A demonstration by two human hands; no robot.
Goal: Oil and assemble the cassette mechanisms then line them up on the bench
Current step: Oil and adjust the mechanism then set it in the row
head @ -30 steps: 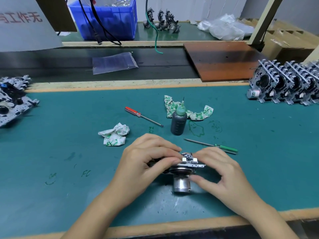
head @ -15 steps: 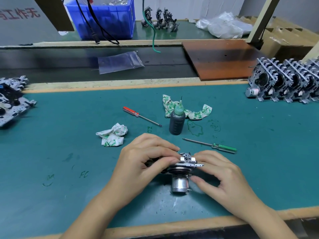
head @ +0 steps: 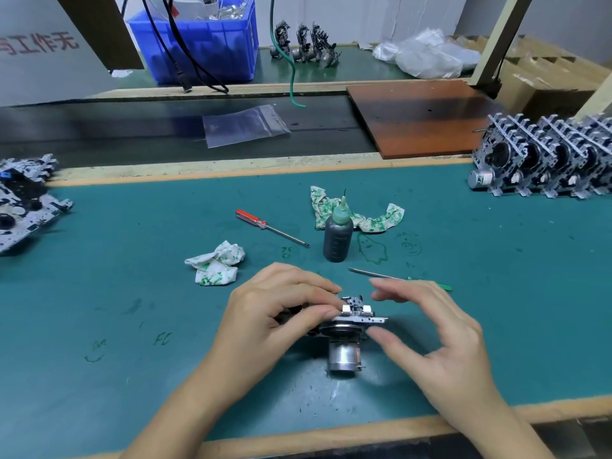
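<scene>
Near edge of the bench (head: 99, 293), centre: a cassette mechanism (head: 347, 329) stands on the green mat, a flat metal chassis plate on top and a silver cylindrical motor (head: 342, 357) projecting from it toward the near edge. The left hand (head: 275, 313) grasps the mechanism's left side, fingers curled over the top of the plate and thumb against its edge. The right hand (head: 433, 332) is released, fingers spread and relaxed just beside the mechanism's right side; the thumb tip lies close to the plate, and contact cannot be told. Behind the right hand, a green-handled screwdriver (head: 397, 277) lies flat, its handle partly hidden. Mid-bench: a dark oil bottle (head: 337, 235) with a green needle-tip cap stands upright; a crumpled white-and-green rag (head: 217, 264) lies to its left, a red-handled screwdriver (head: 270, 227) between them, and a second rag (head: 364, 217) stretches behind the bottle. Right far corner: a row of assembled mechanisms (head: 546, 164) stands on edge, packed side by side. Left edge: flat mechanism chassis (head: 23, 203) lie stacked. Beyond the bench's far edge: a clear plastic bag (head: 243, 125) on a dark belt, a brown board (head: 427, 117), and a blue crate (head: 202, 44).
</scene>
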